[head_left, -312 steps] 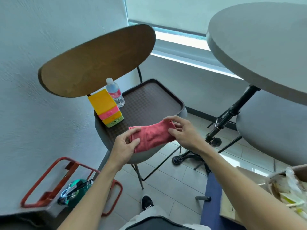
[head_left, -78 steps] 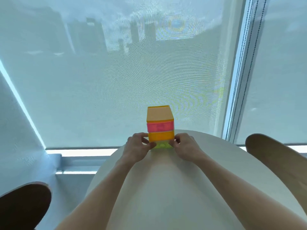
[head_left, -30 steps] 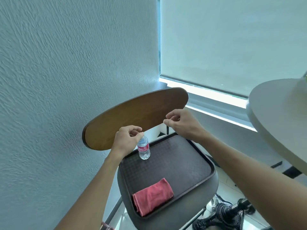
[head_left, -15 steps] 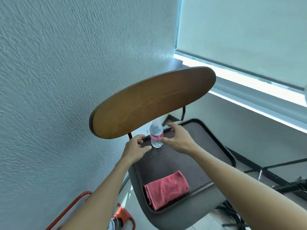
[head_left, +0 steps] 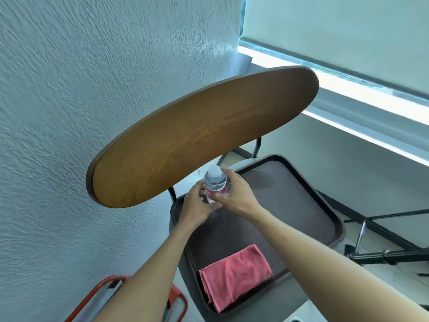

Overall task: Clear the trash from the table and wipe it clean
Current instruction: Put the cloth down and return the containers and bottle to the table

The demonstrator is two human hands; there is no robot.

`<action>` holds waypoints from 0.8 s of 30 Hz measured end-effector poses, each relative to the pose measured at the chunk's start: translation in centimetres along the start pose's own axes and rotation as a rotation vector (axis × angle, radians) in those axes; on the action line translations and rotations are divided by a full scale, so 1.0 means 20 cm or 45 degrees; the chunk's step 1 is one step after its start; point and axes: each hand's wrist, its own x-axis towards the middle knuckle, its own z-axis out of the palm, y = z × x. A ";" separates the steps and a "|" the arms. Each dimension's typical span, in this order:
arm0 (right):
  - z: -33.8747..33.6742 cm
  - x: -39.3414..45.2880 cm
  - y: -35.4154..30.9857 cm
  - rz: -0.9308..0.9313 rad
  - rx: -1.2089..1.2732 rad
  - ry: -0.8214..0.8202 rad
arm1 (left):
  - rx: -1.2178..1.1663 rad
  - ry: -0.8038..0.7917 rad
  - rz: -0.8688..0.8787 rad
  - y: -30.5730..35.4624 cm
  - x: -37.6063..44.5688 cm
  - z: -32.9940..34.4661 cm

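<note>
Small clear plastic water bottle (head_left: 214,185), white-capped, upright on dark brown tray (head_left: 308,203): left hand (head_left: 197,205) and right hand (head_left: 234,194) curl around it. Step: retrieving bottle. Next: lift it clear of the chair backrest, probably to the desk.

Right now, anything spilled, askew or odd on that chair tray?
Nothing spilled. The tray sits on a chair seat, holding a folded red cloth; both hands, left and right, grip the capped water bottle.

Tray (head_left: 325,219) (on chair (head_left: 287,296)): cloth (head_left: 234,273), bottle (head_left: 214,184)
</note>
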 end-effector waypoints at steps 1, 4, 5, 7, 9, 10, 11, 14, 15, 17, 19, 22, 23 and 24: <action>0.00 0.00 0.00 -0.001 -0.002 0.020 | -0.007 0.025 0.004 0.00 0.00 0.01; -0.01 0.00 -0.01 -0.008 -0.003 0.049 | -0.002 0.064 0.040 0.00 0.00 0.00; -0.01 -0.01 -0.01 -0.013 0.002 0.055 | 0.001 0.062 0.059 0.01 -0.01 0.00; -0.03 -0.03 -0.03 -0.031 0.017 0.078 | 0.015 0.045 0.098 0.04 -0.04 -0.02; -0.07 -0.07 -0.05 -0.046 0.048 0.101 | 0.041 0.032 0.138 0.08 -0.08 -0.04; -0.09 -0.09 -0.06 -0.054 0.065 0.113 | 0.037 0.026 0.159 0.11 -0.10 -0.05; -0.12 -0.12 -0.08 -0.064 0.077 0.127 | 0.019 0.027 0.192 0.14 -0.13 -0.06; -0.23 -0.21 -0.14 -0.107 0.115 0.162 | -0.028 0.018 0.285 0.25 -0.22 -0.08; -0.27 -0.24 -0.16 -0.128 0.118 0.171 | -0.055 0.015 0.321 0.28 -0.25 -0.09; -0.35 -0.31 -0.21 -0.180 0.128 0.193 | -0.090 0.016 0.401 0.36 -0.31 -0.10; -0.45 -0.38 -0.26 -0.232 0.140 0.221 | -0.110 0.033 0.496 0.46 -0.38 -0.11; -0.60 -0.49 -0.34 -0.281 0.142 0.269 | -0.141 0.068 0.642 0.64 -0.48 -0.12; -0.65 -0.52 -0.37 -0.298 0.146 0.300 | -0.144 0.077 0.697 0.71 -0.51 -0.12; -0.71 -0.56 -0.40 -0.315 0.147 0.336 | -0.143 0.087 0.751 0.77 -0.54 -0.12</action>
